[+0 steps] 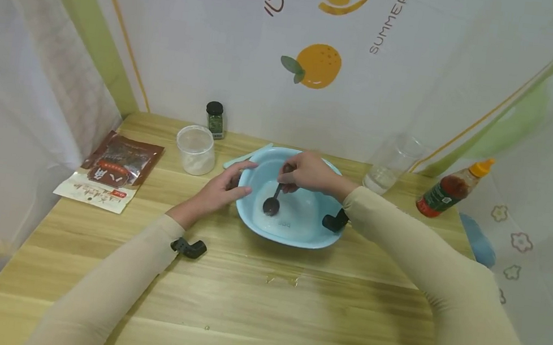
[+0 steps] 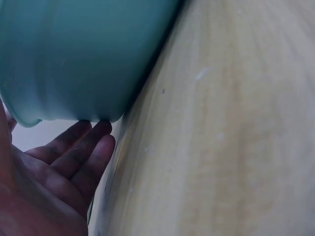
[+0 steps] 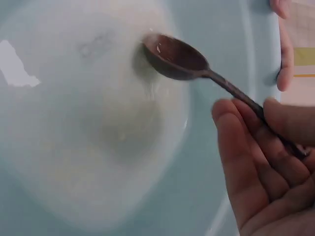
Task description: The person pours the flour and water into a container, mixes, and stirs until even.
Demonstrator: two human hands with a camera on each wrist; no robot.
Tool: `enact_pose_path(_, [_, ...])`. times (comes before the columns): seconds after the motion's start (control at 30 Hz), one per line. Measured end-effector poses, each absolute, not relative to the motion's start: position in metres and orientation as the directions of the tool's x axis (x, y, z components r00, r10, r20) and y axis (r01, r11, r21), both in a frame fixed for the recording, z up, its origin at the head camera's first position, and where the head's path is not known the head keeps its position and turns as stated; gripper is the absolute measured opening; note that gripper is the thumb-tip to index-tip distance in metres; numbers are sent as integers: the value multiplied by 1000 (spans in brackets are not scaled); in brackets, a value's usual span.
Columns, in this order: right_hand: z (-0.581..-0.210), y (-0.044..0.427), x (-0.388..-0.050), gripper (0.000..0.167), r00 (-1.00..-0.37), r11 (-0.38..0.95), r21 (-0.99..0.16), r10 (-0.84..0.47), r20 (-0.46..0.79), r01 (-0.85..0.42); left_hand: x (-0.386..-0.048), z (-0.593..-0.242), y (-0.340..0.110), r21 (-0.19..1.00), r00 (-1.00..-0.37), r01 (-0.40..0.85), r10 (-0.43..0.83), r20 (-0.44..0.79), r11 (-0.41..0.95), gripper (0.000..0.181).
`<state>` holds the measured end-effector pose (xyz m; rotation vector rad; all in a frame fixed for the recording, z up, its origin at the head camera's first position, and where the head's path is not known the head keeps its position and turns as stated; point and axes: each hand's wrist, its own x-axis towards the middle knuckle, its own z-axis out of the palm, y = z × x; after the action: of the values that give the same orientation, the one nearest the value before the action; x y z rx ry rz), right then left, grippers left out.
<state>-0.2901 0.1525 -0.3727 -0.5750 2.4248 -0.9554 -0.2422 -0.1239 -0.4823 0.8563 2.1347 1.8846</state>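
Note:
A light blue basin [image 1: 250,223] stands on the wooden table and holds whitish, cloudy liquid [image 3: 138,162]. My right hand [image 1: 309,172] pinches the handle of a dark brown spoon [image 3: 177,59] between thumb and fingers. The spoon's bowl is tilted just above or at the liquid; its exact contact is hard to tell. At the basin's left side, my left hand [image 1: 223,188] rests with thumb and index finger spread at the rim. In the left wrist view, the other fingers [image 2: 101,152] extend fairly straight, their tips against the basin's outer wall.
Left of the basin are a clear lidded tub [image 1: 196,152] with white contents, a black-capped spice jar [image 1: 215,121] and a brown-and-white food packet [image 1: 111,171]. A pale blue stick-like item [image 1: 247,156] lies behind. To the right stand a clear cup [image 1: 391,165] and an orange-capped sauce bottle [image 1: 451,189].

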Motion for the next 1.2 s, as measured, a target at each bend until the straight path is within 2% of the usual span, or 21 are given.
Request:
enact_pose_path(0.1, [-374, 146, -294, 15, -845, 662, -725, -486, -224, -189, -241, -483, -124, 951, -822, 309, 511, 252, 28, 62])
enact_pose_path(0.27, [-372, 156, -302, 15, -920, 740, -646, -363, -149, -188, -243, -484, -122, 949, -824, 313, 510, 249, 43, 62])
enact_pose_path(0.53, [-366, 167, -301, 17, -941, 793, -587, -305, -149, -164, -245, -483, -123, 948, -826, 311, 511, 237, 62, 62])
enact_pose_path(0.63, [-368, 159, -301, 17, -937, 774, -616, -310, -161, -150, -244, -484, -124, 950, -827, 307, 508, 241, 51, 62])
enact_pose_path(0.73, [-373, 149, -300, 15, -915, 695, -709, -353, -194, -118, -243, -485, -124, 952, -829, 302, 505, 239, 44, 62])
enact_pose_path(0.9, [-379, 146, -294, 11, -833, 594, -801, -480, -277, -76, -244, -485, -124, 951, -827, 306, 506, 244, 42, 62])
enact_pose_path(1.0, [-375, 154, -290, 13, -786, 620, -780, -522, -330, -84, -244, -485, -123, 949, -824, 314, 508, 252, 39, 61])
enact_pose_path(1.07, [-371, 162, -291, 16, -776, 653, -750, -524, -351, -102, -245, -485, -123, 948, -825, 316, 507, 251, 45, 61])
enact_pose_path(1.2, [-363, 175, -295, 18, -821, 738, -656, -468, -327, -160, -243, -484, -124, 949, -831, 311, 501, 241, 59, 62])
